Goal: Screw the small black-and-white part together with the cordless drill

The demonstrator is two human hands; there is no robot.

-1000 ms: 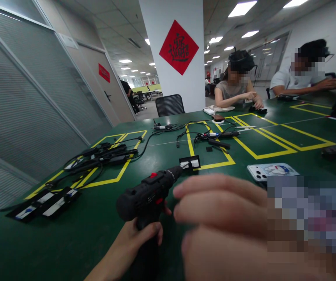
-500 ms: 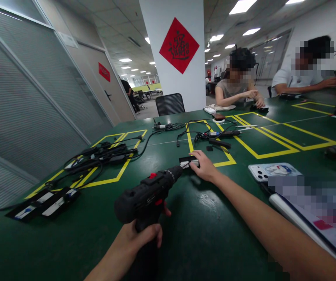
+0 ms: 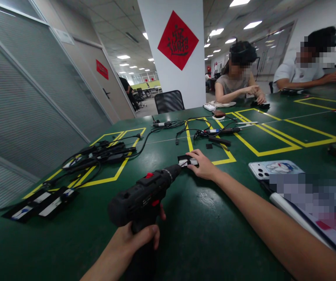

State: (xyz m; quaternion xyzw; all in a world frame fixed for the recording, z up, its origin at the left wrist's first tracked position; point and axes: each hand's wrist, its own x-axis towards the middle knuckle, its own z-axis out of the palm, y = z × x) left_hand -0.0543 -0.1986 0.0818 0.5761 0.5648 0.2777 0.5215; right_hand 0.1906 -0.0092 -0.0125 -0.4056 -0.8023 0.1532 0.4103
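My left hand [image 3: 127, 244] is wrapped round the grip of a black cordless drill [image 3: 140, 193] with red switches. The drill points away and to the right, its chuck close to a small flat black-and-white piece [image 3: 183, 160] on the table. Its tip overlaps the near edge of that piece; whether they touch I cannot tell. My right hand [image 3: 204, 166] grips the right end of the piece between thumb and fingers, steadying it against the green tabletop [image 3: 185, 234].
Black cables [image 3: 109, 152] lie bundled at left, near two black-and-white strips [image 3: 55, 203]. A screwdriver-like tool [image 3: 220, 131] and a small black block [image 3: 209, 146] lie beyond my right hand. A phone [image 3: 276, 168] rests at right. Two people sit across the table.
The drill and my left hand have shifted slightly left in view, with the chuck still by the piece. My right hand keeps its hold. The whole view has tilted a little.
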